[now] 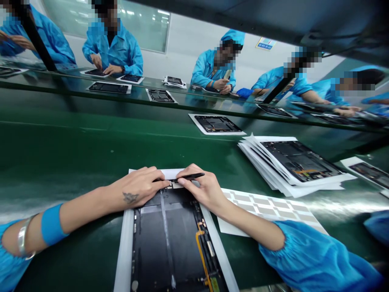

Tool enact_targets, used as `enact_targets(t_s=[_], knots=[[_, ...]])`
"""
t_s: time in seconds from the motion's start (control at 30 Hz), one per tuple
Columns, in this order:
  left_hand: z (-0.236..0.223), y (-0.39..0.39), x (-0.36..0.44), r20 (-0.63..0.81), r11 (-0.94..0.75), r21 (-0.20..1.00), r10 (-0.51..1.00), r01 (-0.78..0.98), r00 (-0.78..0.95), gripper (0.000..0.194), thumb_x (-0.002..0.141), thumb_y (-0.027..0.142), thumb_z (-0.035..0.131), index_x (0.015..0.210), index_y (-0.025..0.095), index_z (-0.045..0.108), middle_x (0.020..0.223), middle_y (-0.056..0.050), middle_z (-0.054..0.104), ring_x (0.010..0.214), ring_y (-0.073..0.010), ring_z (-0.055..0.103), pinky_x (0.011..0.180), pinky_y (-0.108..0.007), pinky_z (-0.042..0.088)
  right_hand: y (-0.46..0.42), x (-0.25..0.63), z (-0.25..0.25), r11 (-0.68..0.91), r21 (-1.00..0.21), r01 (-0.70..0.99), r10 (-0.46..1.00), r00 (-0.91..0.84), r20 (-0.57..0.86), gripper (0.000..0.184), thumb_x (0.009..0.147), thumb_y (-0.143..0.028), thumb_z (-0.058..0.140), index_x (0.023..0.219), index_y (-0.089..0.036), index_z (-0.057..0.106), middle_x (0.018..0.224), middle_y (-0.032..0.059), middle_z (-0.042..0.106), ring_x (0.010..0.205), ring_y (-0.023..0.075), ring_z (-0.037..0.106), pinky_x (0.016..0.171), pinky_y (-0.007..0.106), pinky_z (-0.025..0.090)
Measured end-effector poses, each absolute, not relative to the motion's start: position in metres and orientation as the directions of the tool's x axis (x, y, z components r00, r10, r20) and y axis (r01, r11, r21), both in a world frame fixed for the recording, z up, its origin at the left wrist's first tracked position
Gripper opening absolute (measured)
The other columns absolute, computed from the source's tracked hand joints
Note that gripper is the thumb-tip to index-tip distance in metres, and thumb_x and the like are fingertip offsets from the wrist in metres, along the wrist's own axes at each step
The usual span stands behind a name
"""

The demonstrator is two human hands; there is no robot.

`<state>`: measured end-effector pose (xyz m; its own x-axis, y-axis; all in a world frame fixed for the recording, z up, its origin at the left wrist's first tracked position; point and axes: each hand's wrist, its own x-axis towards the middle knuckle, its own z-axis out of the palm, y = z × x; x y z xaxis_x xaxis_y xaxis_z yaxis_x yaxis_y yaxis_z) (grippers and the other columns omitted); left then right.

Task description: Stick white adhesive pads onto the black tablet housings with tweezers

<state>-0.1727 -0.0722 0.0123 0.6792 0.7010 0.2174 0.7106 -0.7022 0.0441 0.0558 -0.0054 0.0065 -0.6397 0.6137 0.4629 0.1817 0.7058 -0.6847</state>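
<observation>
My right hand [199, 188] pinches a black pointed tool [190, 177] in its fingers, the tip at the top edge of a tablet housing [170, 239] lying on white paper [124, 251] on the green tabletop [60, 150]. My left hand [138, 188] rests unclenched on the housing's top edge, fingertips just beside the tool.

tablet housing [170, 239] cut off below, tip of black tool [190, 177] hidden

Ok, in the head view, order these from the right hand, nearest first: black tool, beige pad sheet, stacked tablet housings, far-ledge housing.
1. Black tool, in the right hand
2. Beige pad sheet, rightward
3. Stacked tablet housings, ahead right
4. Far-ledge housing, ahead left
</observation>
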Motion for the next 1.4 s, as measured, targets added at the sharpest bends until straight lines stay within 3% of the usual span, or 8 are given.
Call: enact_targets(t_s=[0.33, 0.47, 0.57, 0.7, 0.8, 0.9, 1.4], knots=[[0.013, -0.073, -0.172, 0.226, -0.716, 0.023, 0.684, 0.698, 0.694, 0.031, 0.097, 0.01, 0.04, 0.121, 0.015, 0.059, 0.105, -0.01, 0.062, 0.085, -0.0206, 0.056, 0.066, -0.03, 0.046, -0.005, 0.054, 0.005, 0.715, -0.684, 0.144, 0.595, -0.638, 0.489, 0.026, 0.096, -0.04, 0.055, 0.086, -0.022, 0.071, 0.082, 0.0061, 0.072, 0.077, 0.0199, 0.064, 0.072, 0.034, 0.05], [0.014, -0.072, -0.17, 0.219, -0.719, 0.029, 0.682, 0.695, 0.697, 0.032, 0.096, 0.007, 0.04, 0.118, 0.015, 0.061, 0.108, -0.01, 0.064, 0.087, -0.0206, 0.058, 0.071, -0.031, 0.048, -0.006, 0.058, 0.011, 0.674, -0.726, 0.136, 0.597, -0.68, 0.427, 0.028, 0.094, -0.043, 0.058, 0.081, -0.022, 0.071, 0.08, 0.0057, 0.072, 0.076, 0.0202, 0.064, 0.073, 0.033, 0.05], [0.011, -0.069, -0.168, 0.237, -0.736, 0.013, 0.66, 0.677, 0.713, 0.03, 0.096, 0.005, 0.038, 0.111, 0.013, 0.062, 0.11, -0.01, 0.064, 0.091, -0.0204, 0.058, 0.078, -0.032, 0.049, -0.005, 0.067, 0.014, 0.56, -0.798, 0.222, 0.709, -0.627, 0.323, 0.033, 0.091, -0.047, 0.059, 0.076, -0.02, 0.07, 0.08, 0.006, 0.07, 0.077, 0.0212, 0.066, 0.072, 0.032, 0.051], [0.002, -0.067, -0.166, 0.247, -0.735, -0.048, 0.647, 0.676, 0.721, 0.03, 0.095, 0.004, 0.039, 0.116, 0.014, 0.058, 0.106, -0.01, 0.064, 0.085, -0.0201, 0.056, 0.073, -0.031, 0.046, 0.001, 0.081, 0.01, 0.273, -0.925, 0.263, 0.916, -0.364, 0.167, 0.037, 0.085, -0.054, 0.064, 0.075, -0.018, 0.065, 0.073, 0.0038, 0.065, 0.071, 0.0206, 0.066, 0.068, 0.031, 0.052], [-0.001, -0.067, -0.166, 0.261, -0.736, -0.089, 0.633, 0.671, 0.729, 0.034, 0.096, 0.006, 0.041, 0.127, 0.016, 0.053, 0.108, -0.01, 0.062, 0.084, -0.0203, 0.055, 0.07, -0.03, 0.043, 0.006, 0.086, 0.003, 0.106, -0.979, 0.173, 0.953, -0.299, 0.05, 0.041, 0.078, -0.057, 0.071, 0.076, -0.017, 0.065, 0.066, 0.0003, 0.06, 0.064, 0.0175, 0.065, 0.068, 0.032, 0.055], [-0.001, -0.067, -0.165, 0.274, -0.738, -0.112, 0.621, 0.666, 0.734, 0.034, 0.099, 0.008, 0.04, 0.129, 0.017, 0.052, 0.106, -0.01, 0.062, 0.084, -0.0196, 0.054, 0.07, -0.029, 0.042, 0.008, 0.086, -0.001, 0.034, -0.99, 0.139, 0.95, -0.312, -0.011, 0.044, 0.074, -0.058, 0.074, 0.074, -0.015, 0.065, 0.062, -0.0016, 0.057, 0.058, 0.014, 0.061, 0.064, 0.03, 0.055], [-0.001, -0.069, -0.164, 0.272, -0.709, -0.169, 0.634, 0.685, 0.723, 0.038, 0.102, 0.009, 0.031, 0.131, 0.021, 0.052, 0.104, -0.008, 0.062, 0.085, -0.0187, 0.056, 0.073, -0.029, 0.041, 0.004, 0.087, -0.005, 0.163, -0.972, 0.169, 0.935, -0.34, 0.098, 0.038, 0.086, -0.051, 0.066, 0.071, -0.016, 0.064, 0.062, 0.0003, 0.063, 0.065, 0.0147, 0.061, 0.068, 0.028, 0.047]])
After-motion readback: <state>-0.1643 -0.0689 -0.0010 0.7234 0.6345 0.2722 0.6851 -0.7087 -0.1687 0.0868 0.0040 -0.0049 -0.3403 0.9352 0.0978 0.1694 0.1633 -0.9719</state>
